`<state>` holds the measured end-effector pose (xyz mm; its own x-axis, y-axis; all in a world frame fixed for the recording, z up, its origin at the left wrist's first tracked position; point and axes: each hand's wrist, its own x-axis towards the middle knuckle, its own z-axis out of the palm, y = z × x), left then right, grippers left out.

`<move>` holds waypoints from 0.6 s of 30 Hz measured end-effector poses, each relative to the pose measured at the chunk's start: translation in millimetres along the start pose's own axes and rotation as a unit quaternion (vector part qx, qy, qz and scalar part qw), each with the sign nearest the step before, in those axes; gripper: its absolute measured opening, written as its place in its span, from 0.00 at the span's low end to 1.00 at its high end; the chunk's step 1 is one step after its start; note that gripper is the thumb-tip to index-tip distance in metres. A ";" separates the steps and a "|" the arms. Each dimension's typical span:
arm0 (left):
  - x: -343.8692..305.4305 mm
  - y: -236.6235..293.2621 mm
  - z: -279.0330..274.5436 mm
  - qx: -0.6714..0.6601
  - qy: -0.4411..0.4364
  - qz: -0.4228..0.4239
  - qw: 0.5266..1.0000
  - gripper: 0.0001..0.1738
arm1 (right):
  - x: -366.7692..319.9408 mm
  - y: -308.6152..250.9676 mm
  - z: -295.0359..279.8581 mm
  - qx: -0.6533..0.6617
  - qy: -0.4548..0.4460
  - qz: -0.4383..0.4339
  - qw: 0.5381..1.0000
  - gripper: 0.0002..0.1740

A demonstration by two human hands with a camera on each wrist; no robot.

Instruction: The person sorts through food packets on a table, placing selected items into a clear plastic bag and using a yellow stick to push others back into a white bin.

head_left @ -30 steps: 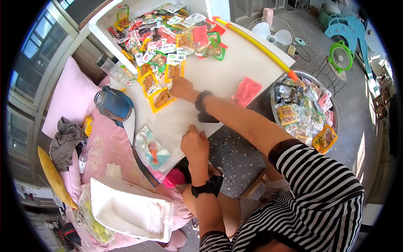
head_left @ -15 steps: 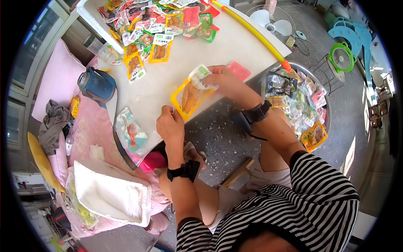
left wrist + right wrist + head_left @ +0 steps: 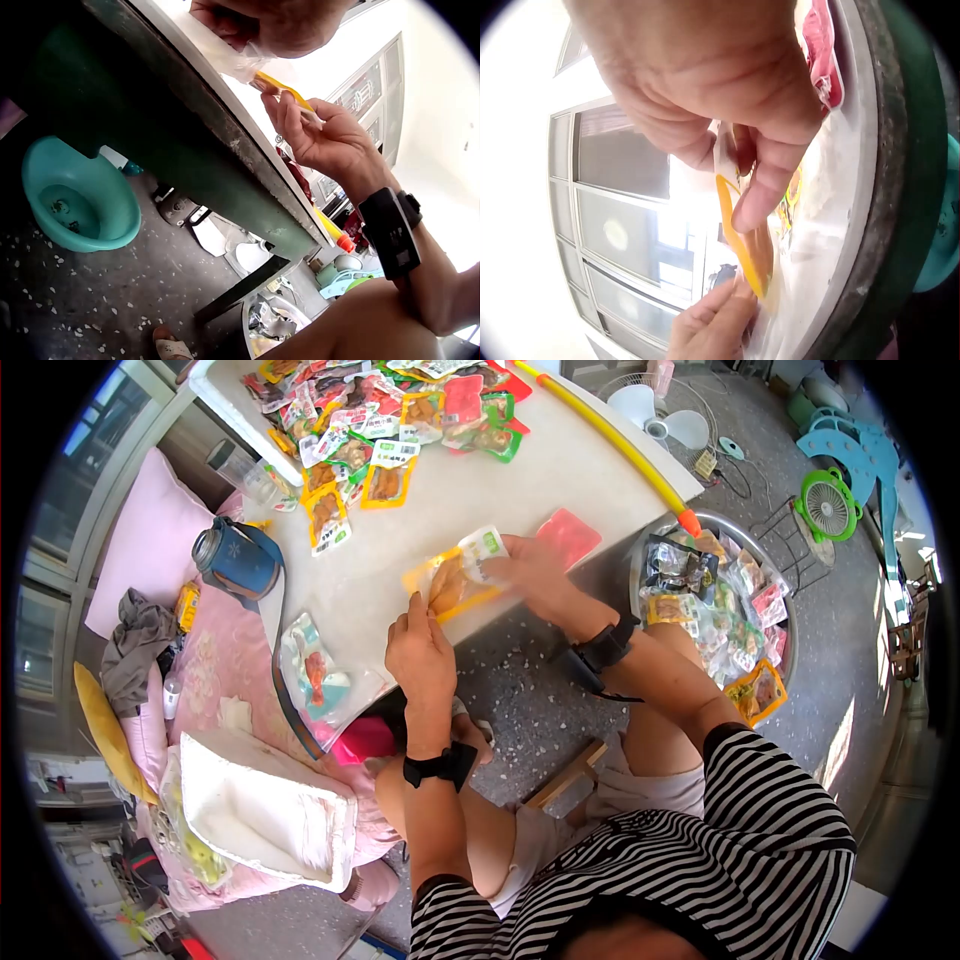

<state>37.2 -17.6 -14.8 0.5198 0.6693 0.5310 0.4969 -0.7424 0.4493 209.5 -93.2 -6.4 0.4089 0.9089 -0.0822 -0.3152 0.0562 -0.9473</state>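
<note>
A yellow-edged snack packet [image 3: 450, 585] with brown food showing through is held over the table's near edge. My right hand [image 3: 540, 575], blurred in the head view, pinches its white printed end; thumb and finger grip it in the right wrist view. At the opposite end, the fingers of my left hand [image 3: 420, 655] pinch the clear edge of the packet, as the left wrist view also shows. A red packet [image 3: 568, 538] lies on the table just beyond my right hand. Toward the left corner rests a clear and teal bag [image 3: 315, 670].
Many snack packets [image 3: 385, 485] spill from a white foam box [image 3: 240, 430] at the back of the table. A yellow tube [image 3: 610, 440] lies along the right edge, near a metal basin [image 3: 790, 650] of packets. A blue flask [image 3: 240, 560] stands left.
My right hand has brought the yellow-edged packet from the pile toward me, and my left hand has come to its near end. Since half a second ago the packet has tilted flatter.
</note>
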 end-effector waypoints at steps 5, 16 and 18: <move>0.3 -2.6 6.5 -0.002 0.006 0.016 1.000 0.19 | -14.0 6.9 32.3 -0.090 -0.024 0.078 0.993 0.17; -1.4 9.3 -5.0 -0.059 -0.033 0.056 0.996 0.19 | 2.3 18.0 49.5 -0.110 0.003 0.033 0.993 0.11; -2.2 7.3 -6.9 -0.035 -0.028 0.039 0.998 0.19 | 5.5 26.3 61.7 -0.032 0.037 -0.012 0.999 0.12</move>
<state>34.9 -24.7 -7.7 0.5933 0.6093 0.5261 0.4049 -0.7907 0.4592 150.6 -61.2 -12.7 0.4791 0.8742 -0.0795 -0.2496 0.0489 -0.9671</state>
